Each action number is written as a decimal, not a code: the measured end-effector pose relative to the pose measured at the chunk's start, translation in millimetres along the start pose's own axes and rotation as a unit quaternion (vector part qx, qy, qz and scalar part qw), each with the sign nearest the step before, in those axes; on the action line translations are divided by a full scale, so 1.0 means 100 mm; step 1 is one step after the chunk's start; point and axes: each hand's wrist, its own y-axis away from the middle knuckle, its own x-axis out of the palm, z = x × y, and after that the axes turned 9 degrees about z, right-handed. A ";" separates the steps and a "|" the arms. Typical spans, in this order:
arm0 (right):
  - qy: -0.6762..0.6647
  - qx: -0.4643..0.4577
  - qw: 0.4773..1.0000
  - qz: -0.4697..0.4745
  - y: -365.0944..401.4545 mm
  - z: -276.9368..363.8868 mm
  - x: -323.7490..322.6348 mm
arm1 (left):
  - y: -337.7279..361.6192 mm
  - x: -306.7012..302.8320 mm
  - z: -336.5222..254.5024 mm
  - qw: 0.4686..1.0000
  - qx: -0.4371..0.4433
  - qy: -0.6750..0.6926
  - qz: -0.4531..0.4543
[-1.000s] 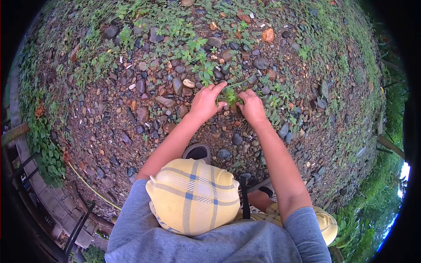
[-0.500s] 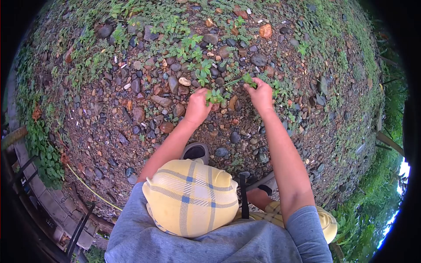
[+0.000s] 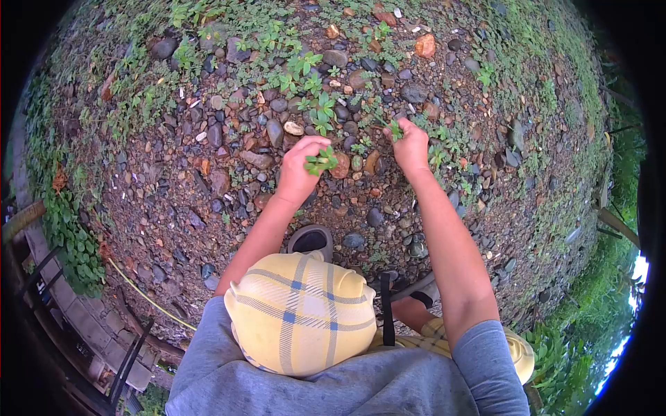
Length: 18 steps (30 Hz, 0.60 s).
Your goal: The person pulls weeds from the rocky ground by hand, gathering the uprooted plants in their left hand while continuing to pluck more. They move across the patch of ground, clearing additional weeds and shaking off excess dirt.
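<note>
From the head view I look straight down over a yellow plaid hat [image 3: 300,313] and grey shoulders onto stony ground [image 3: 173,201] dotted with low green plants, and I take the pale pebble [image 3: 296,128] as my marker. The left hand [image 3: 298,170] sits just below that pebble, its fingers curled in and closed around a small green sprig [image 3: 320,163]. The sprig's leaves stick out on the side away from the pebble, and it looks held clear of the stones. The right hand [image 3: 411,149] is off to the right of the pebble, well apart from the left hand. Its fingertips are pressed together in a pinch on a leafy weed [image 3: 395,130] at the top of the hand. I cannot tell whether that weed is rooted or loose. Between the two hands, right of the pebble, lie a few brown stones and another little green plant [image 3: 359,147]. A thicker patch of weeds [image 3: 305,73] grows above the pebble, and an orange stone [image 3: 424,45] lies far up and to the right of it. Well below the pebble, near the hat, the open top of a grey shoe [image 3: 312,240] shows beside the left forearm.
</note>
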 end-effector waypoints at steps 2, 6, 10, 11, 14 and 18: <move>-0.019 -0.002 1.000 -0.004 0.01 -0.01 0.02 | -0.07 0.09 -0.04 0.998 0.045 -0.035 0.020; -0.006 -0.006 1.000 -0.006 0.00 0.02 0.00 | -0.21 0.18 -0.10 0.983 0.049 -0.147 0.100; -0.044 -0.023 0.998 -0.024 -0.03 0.04 0.02 | -0.33 0.26 -0.18 0.965 0.016 -0.209 0.158; -0.050 -0.016 0.998 -0.025 -0.04 0.03 0.02 | -0.36 0.28 -0.18 0.962 0.005 -0.218 0.166; -0.058 -0.004 0.998 -0.027 -0.01 0.00 0.05 | -0.41 0.30 -0.15 0.960 0.006 -0.219 0.174; -0.046 -0.017 0.998 -0.044 0.02 -0.01 0.05 | -0.47 0.39 -0.10 0.964 -0.004 -0.210 0.163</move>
